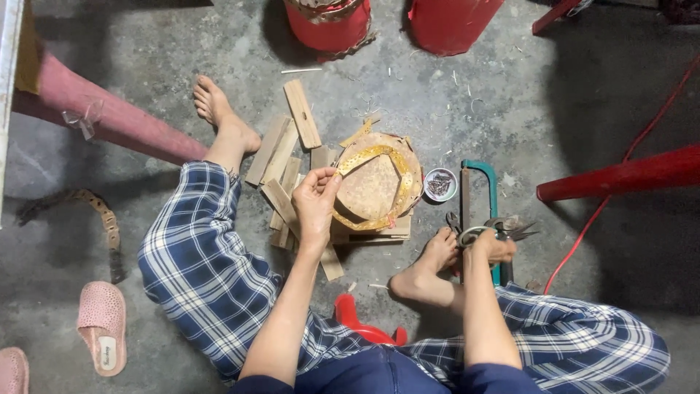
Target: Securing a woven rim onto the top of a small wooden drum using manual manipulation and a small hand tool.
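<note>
On the floor between my feet, my left hand (315, 201) pinches the yellow strip (379, 155) on the round basket (373, 186); right hand (490, 244) closes around pliers (510, 230) beside it, seemingly for fastening.

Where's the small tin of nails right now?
In the head view, the tin sits on the floor right of centre, between the round woven piece and the green hacksaw, ahead of the right hand.
</note>
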